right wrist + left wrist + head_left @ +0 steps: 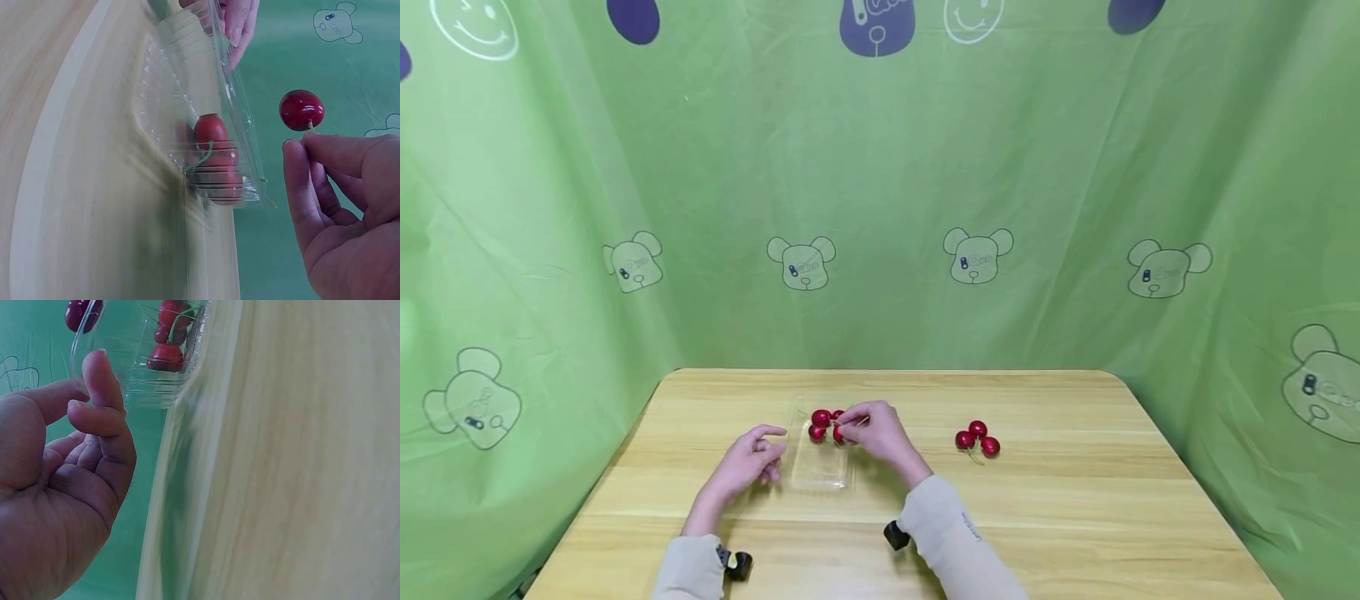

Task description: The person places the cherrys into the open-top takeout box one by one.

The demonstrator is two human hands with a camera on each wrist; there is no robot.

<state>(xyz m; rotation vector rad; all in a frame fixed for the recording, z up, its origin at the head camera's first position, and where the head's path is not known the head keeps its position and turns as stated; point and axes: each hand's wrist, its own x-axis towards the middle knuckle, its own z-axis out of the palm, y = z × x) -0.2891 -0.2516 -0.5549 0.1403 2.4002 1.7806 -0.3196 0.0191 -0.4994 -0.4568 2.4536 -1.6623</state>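
Observation:
My right hand (pixel 874 429) pinches a red cherry (pixel 302 110) by its stem between thumb and fingertips. It holds this cherry above the clear plastic box (pixel 817 479), beside the rim. Inside the box, several cherries (pixel 215 159) with green stems lie together at the far end. My left hand (pixel 747 460) is at the box's left side, fingers loosely bent. In the left wrist view its fingertips (pixel 100 365) are close to the box's rim; whether they touch it I cannot tell.
Three more cherries (pixel 977 439) with stems lie grouped on the wooden table (pixel 1075 517), right of the box. A green curtain (pixel 880 167) with printed bear heads hangs behind the table and along both sides.

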